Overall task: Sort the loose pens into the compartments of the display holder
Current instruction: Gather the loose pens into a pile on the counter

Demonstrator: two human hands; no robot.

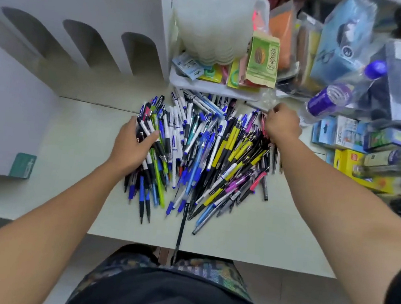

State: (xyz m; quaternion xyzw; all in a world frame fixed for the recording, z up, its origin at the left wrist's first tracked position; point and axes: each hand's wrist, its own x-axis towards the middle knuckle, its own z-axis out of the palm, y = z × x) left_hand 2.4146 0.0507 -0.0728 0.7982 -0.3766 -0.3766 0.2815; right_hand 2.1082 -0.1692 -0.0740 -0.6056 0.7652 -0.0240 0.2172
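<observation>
A big heap of loose pens (202, 152) in blue, white, yellow, black and pink lies on the pale table (73, 162). My left hand (133, 144) rests flat on the heap's left edge, fingers spread over the pens. My right hand (282, 125) is at the heap's far right corner with fingers curled down among the black pens; what it holds is hidden. The white display holder (81, 45) with arched compartments stands at the back left, and its visible compartments look empty.
A white tray (214, 87) with packets and a stack of frosted cups (212, 20) sits behind the heap. Boxes, a purple-capped bottle (330, 99) and stationery crowd the right side. A black pen (180, 232) hangs over the table's near edge.
</observation>
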